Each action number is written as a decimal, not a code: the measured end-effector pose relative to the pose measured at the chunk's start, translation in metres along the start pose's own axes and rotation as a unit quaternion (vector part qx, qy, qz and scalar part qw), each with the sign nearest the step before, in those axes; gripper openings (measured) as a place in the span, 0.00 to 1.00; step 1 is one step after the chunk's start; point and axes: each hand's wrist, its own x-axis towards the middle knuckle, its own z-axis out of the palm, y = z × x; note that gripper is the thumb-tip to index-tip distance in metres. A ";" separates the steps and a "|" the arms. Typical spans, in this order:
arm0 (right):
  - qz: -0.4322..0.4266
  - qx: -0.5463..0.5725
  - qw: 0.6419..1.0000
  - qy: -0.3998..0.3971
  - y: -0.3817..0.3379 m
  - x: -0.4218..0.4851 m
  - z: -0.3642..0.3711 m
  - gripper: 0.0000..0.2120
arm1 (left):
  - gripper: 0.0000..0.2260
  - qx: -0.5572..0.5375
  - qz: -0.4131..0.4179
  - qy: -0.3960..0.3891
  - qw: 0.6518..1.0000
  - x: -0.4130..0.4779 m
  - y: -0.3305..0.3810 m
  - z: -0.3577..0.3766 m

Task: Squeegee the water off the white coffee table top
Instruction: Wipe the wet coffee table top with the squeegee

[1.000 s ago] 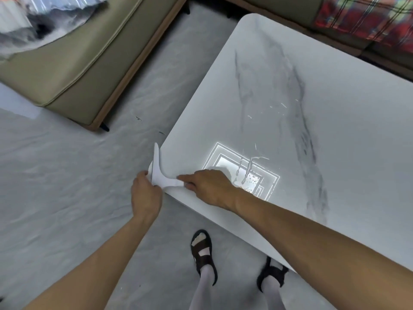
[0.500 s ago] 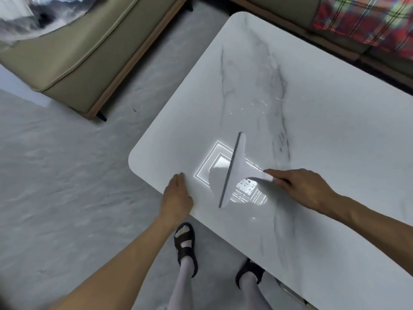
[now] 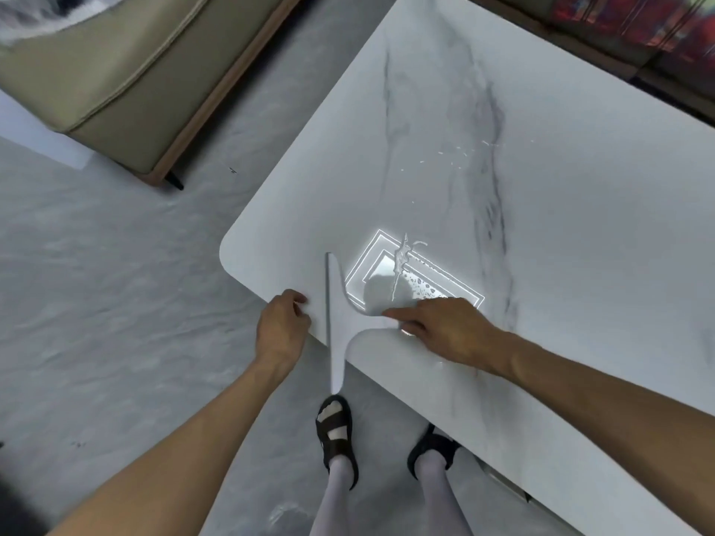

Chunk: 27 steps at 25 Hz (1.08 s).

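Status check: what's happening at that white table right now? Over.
Right hand grips squeegee, blade overhanging table edge. Left hand rests at that edge. Water streak, droplets on top. Nothing in the blade's way.
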 end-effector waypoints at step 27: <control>0.156 0.018 0.986 0.054 0.145 -0.158 -0.047 0.18 | 0.24 0.114 0.035 -0.084 0.989 -0.039 0.082 0.075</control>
